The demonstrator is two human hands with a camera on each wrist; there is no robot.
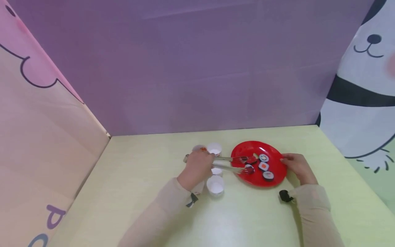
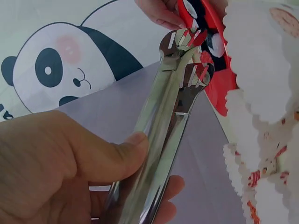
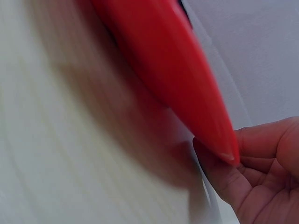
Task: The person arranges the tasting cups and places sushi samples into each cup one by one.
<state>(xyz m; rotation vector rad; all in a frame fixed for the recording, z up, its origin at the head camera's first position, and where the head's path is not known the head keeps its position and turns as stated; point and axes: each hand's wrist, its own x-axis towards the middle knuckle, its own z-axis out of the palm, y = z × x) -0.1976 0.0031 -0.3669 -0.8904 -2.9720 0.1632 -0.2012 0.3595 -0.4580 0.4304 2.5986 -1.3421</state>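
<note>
My left hand (image 1: 199, 168) grips a pair of metal tongs (image 2: 154, 135), thumb on one arm and fingers curled behind. The slotted tips reach over the left part of a red plate (image 1: 243, 147), close to a sushi piece (image 1: 249, 168); whether they hold it I cannot tell. More sushi pieces, such as a squarish one with an orange centre (image 1: 263, 166), sit on the plate. At the plate's right rim, my right hand (image 1: 299, 167) pinches the edge between thumb and fingers. The right wrist view shows this hand (image 3: 266, 168) on the rim, seen from below.
Several white scalloped paper cups, one (image 1: 215, 185) nearest me, stand left of the plate, some partly hidden by my left hand. Orange-red bits show at one cup. A small black object (image 1: 285, 196) is by the right sleeve. A purple wall (image 1: 197, 68) borders the pale table (image 1: 139, 171).
</note>
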